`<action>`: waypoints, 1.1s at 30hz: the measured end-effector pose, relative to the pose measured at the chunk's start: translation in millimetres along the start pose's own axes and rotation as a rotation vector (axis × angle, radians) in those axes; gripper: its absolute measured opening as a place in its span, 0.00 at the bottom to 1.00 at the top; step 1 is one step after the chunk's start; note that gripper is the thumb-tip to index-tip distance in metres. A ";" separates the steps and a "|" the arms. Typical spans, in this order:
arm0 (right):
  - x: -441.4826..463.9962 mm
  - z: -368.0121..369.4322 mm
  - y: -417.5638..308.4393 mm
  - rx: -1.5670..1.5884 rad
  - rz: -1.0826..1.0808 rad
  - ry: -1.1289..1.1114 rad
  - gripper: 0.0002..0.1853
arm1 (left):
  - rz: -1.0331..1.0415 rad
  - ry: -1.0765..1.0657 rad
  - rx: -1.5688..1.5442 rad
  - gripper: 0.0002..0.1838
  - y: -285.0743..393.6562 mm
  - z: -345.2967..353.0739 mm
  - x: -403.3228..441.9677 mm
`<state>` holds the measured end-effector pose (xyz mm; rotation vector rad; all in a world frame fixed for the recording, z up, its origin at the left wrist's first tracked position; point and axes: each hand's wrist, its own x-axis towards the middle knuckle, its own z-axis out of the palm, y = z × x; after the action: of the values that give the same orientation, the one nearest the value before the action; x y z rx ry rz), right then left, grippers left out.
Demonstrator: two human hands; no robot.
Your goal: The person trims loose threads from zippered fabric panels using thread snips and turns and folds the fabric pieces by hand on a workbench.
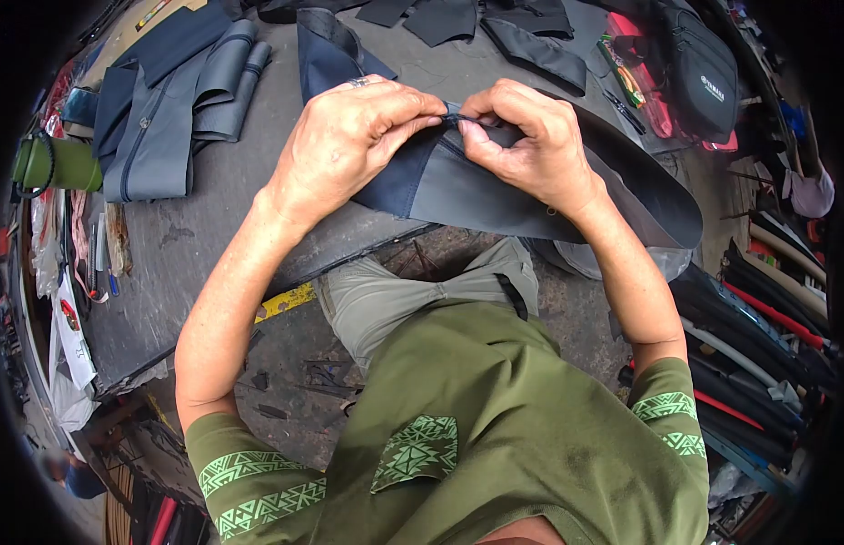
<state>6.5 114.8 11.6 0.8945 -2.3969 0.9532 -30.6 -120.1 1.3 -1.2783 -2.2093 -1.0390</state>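
- Grey pieces (158, 136) lie stacked at the far left, one with a zip. Loosely layered near the panel's far end, they could be nudged out of order if an elbow or the cloth sweeps that way.
- Left hand (336, 145): thumb and forefinger are pinched narrow on the panel's upper edge. So small a hold could let the layers creep apart, and the seam would then sit crooked.
- Panel (495, 186), navy joined to grey, is held up between both hands above the table (222, 195), near its front edge. Its lower part reaches past that edge, so its own weight could drag it down, pulling on the pinched spot or puckering the fold.
- Right hand (540, 150) pinches the same edge close beside the left, thumb against finger. Uneven pull between the two could stretch or twist the edge; whether a pin or needle is in there, I cannot tell, but one would risk a prick.
- Slim dark tool (625, 111) lies beyond the right hand, near the panel. Swinging the cloth outward could snag it or push it aside.
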 end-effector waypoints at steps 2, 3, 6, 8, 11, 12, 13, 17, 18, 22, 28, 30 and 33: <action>-0.5 1.3 -0.1 0.007 0.003 0.006 0.06 | -0.005 0.000 -0.011 0.09 0.1 0.0 -0.7; -0.3 1.8 -0.2 0.011 0.004 0.009 0.06 | -0.008 -0.005 -0.016 0.09 0.7 -0.9 -0.4; 0.0 2.3 0.5 0.018 0.014 0.004 0.06 | -0.034 -0.025 -0.026 0.09 3.0 -2.6 0.6; 0.9 3.4 -2.0 0.025 0.052 0.001 0.06 | -0.058 -0.049 -0.011 0.10 4.3 -4.1 1.9; 1.7 3.9 -4.5 -0.002 0.078 0.016 0.06 | -0.066 -0.054 0.039 0.11 6.0 -4.7 2.6; 2.7 4.2 -4.6 -0.018 0.079 0.023 0.06 | -0.045 -0.021 0.055 0.12 7.2 -2.9 2.9; 4.0 5.4 -5.0 -0.009 0.083 0.027 0.06 | -0.024 0.011 0.071 0.12 7.8 -1.5 3.1; 4.5 7.2 5.7 -0.009 0.091 -0.014 0.09 | -0.017 -0.014 0.114 0.12 6.1 4.6 4.8; 3.4 5.5 8.6 -0.021 0.091 -0.037 0.11 | -0.037 -0.027 0.110 0.11 4.7 4.7 6.5; -2.2 -19.6 -1.3 -0.188 0.092 -0.083 0.28 | -0.023 -0.073 0.151 0.10 -13.7 2.4 16.8; -43.3 -90.1 -16.0 -0.463 0.178 -0.221 0.34 | -0.088 -0.146 0.149 0.10 -43.4 -21.7 22.9; -55.4 -110.8 -15.2 -0.627 0.140 -0.213 0.32 | -0.134 -0.154 0.139 0.11 -50.0 -27.6 23.0; -71.8 -137.3 -14.7 -0.815 0.201 -0.235 0.23 | -0.217 -0.190 0.130 0.12 -59.2 -34.9 24.4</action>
<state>85.7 234.8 71.2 0.4677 -2.7359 -0.1298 -95.1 -150.9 15.5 -1.1418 -2.5600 -0.8613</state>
